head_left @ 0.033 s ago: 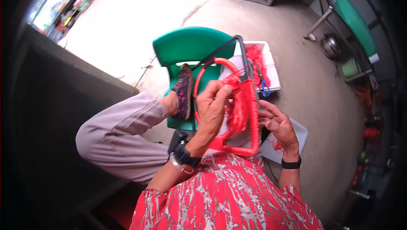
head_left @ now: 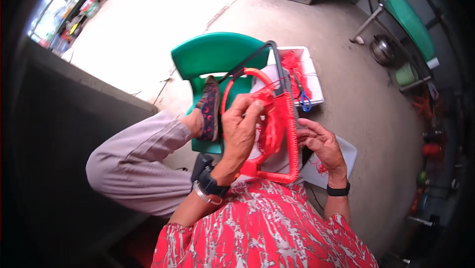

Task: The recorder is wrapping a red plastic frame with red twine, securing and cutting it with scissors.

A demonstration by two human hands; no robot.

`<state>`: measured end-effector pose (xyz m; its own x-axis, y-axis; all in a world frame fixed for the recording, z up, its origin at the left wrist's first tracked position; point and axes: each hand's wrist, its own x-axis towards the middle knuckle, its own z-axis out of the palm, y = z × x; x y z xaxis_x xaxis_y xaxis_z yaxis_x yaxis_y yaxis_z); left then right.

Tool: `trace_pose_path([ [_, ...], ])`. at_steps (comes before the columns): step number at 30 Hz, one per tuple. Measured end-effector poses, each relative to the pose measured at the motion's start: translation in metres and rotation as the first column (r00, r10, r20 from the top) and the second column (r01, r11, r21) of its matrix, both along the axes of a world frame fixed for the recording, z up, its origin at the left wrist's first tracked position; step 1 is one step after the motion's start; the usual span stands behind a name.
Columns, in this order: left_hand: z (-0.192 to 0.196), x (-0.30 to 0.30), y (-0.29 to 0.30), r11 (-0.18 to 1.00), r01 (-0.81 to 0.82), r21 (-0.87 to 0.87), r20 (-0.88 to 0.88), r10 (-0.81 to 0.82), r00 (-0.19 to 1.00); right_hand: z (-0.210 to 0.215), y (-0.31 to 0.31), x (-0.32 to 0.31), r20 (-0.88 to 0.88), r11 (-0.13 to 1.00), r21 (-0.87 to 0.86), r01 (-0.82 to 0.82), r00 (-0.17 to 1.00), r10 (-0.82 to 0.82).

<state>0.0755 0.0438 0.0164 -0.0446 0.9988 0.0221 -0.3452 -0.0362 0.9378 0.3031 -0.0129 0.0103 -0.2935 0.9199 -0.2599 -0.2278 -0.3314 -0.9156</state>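
A metal frame with a bare black part (head_left: pixel 275 60) rests upright against my lap. Its right bar (head_left: pixel 293 139) and lower edge are wrapped tightly in red cord, and a rounded orange-red hoop (head_left: pixel 257 72) stands at its left. My left hand (head_left: pixel 240 132) is closed, thumb against fingers, on a bundle of red cord (head_left: pixel 270 132) that hangs inside the frame. Beside the wrapped right bar is my right hand (head_left: pixel 324 147), its fingers apart and partly stretched out. Whether its fingertips touch the bar I cannot make out.
A green plastic chair (head_left: pixel 217 53) stands in front, my shod foot (head_left: pixel 210 110) on it. Behind the frame, a white box (head_left: pixel 311 75) holds red cord and blue-handled scissors (head_left: pixel 306 102). A white tray (head_left: pixel 346 154) lies right. A dark panel (head_left: pixel 89 134) is at left.
The whole view has shifted slightly, with the scene now a little further left. Both hands keep nearly the same place and pose at the frame.
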Motion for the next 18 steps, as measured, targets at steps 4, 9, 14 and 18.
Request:
trace_pose_path([
  [4, 0.007, 0.003, 0.000, 0.995, 0.005, 0.101, -0.266, 0.022, 0.964, 0.022, 0.012, -0.001, 0.068, 0.952, 0.152, 0.265, 0.958, -0.277],
  [9, 0.023, 0.007, 0.006, 0.932, -0.066, 0.357, -0.496, 0.249, 0.832, 0.053, 0.032, -0.007, 0.045, 0.917, 0.265, 0.299, 0.946, -0.321],
  [14, 0.017, 0.004, 0.010, 0.949, -0.076, 0.306, -0.427, 0.208, 0.880, 0.071, 0.049, -0.033, 0.194, 0.894, 0.382, 0.233, 0.926, -0.324],
  [18, 0.033, 0.016, 0.008, 0.959, -0.071, 0.275, -0.246, 0.141, 0.959, 0.071, 0.060, -0.037, 0.477, 0.751, 0.658, -0.062, 0.805, -0.352],
])
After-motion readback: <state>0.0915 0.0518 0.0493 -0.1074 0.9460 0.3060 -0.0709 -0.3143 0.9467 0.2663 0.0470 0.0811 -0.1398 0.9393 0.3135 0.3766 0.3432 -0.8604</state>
